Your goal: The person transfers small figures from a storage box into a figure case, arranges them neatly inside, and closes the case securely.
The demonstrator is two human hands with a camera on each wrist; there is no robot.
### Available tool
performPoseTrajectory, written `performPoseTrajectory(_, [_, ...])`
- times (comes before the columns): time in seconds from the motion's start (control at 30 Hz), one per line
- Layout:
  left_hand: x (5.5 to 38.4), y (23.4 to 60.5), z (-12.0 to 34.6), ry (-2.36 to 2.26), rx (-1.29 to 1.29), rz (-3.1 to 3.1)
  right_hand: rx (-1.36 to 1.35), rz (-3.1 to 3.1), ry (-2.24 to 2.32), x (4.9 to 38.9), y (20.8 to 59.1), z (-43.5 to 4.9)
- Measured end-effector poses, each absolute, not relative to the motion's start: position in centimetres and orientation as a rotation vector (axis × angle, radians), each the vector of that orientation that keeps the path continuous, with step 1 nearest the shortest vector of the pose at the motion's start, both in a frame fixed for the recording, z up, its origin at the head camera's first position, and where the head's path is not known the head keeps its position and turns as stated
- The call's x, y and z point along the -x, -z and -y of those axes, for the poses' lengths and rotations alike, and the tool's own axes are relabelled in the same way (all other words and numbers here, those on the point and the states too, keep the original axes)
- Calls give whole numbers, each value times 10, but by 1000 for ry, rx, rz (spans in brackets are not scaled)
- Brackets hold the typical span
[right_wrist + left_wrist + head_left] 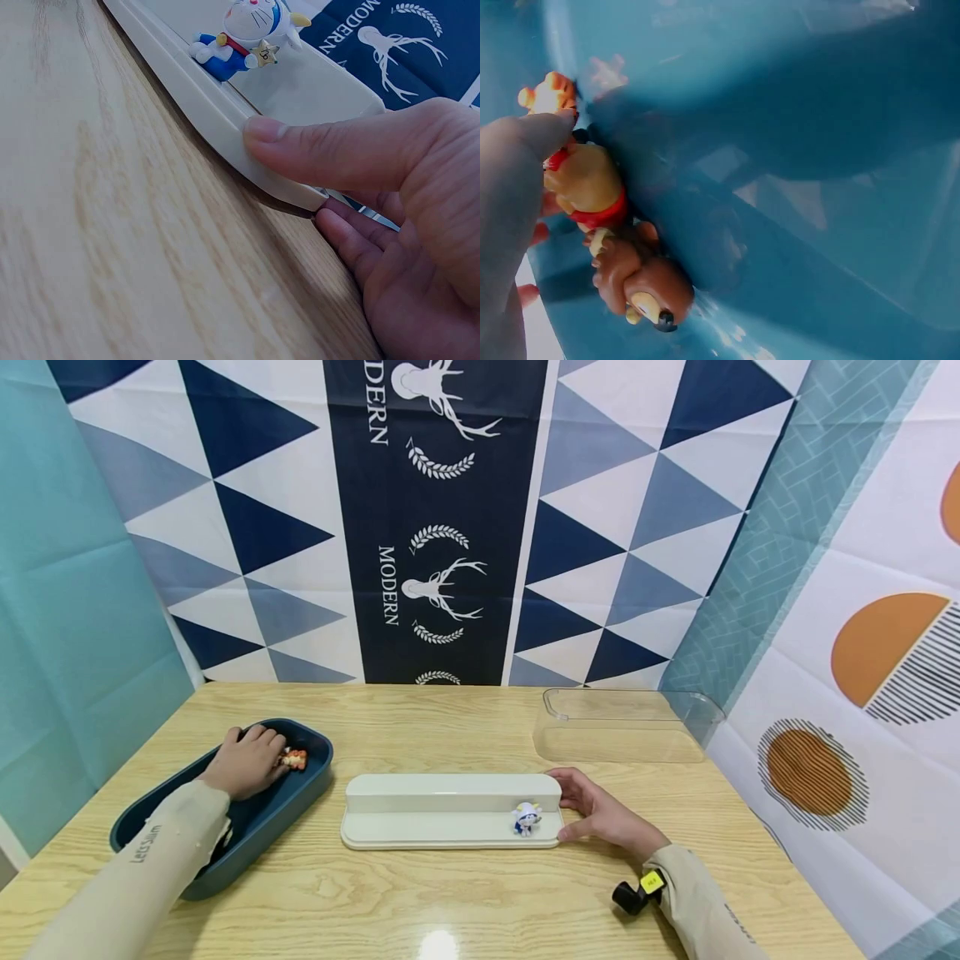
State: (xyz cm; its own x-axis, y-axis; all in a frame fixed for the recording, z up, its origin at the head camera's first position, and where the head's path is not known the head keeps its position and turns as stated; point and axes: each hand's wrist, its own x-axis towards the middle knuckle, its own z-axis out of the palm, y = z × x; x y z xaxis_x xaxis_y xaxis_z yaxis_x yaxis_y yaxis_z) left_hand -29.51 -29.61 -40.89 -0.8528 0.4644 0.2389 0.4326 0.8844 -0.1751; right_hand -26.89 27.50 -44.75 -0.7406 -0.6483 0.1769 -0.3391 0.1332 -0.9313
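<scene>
Smooth, glossy plastic stand

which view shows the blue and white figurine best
Right wrist: the blue and white figurine is largest, whiskers and star clear, top cropped. The head view shows it whole but small; the left wrist view, not at all.

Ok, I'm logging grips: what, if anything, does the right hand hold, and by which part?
The stand, by its right end; the right hand has its thumb at the front corner.
</scene>
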Motion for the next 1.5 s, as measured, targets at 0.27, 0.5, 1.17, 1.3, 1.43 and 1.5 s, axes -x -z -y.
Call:
performPoseTrajectory(0.27, [299,401,292,150,603,2882,953,-2150,1647,269,448,-275])
performPoseTrajectory(0.5, [298,401,288,377,593,2886,955,-2147,1645,270,448,-275])
performPoseTrajectory(1.17, [295,380,291,1287,436,2727,986,-2124,1662,273,451,-275])
performPoseTrajectory(1.3, [292,369,288,1359,413,2661,1002,-2117,1663,274,451,-276])
performPoseTrajectory(1.43, [290,358,282,1430,386,2633,1007,-2117,1664,276,452,-277])
performPoseTrajectory(1.5, [290,355,279,1437,368,2632,1008,-2120,1662,277,453,-277])
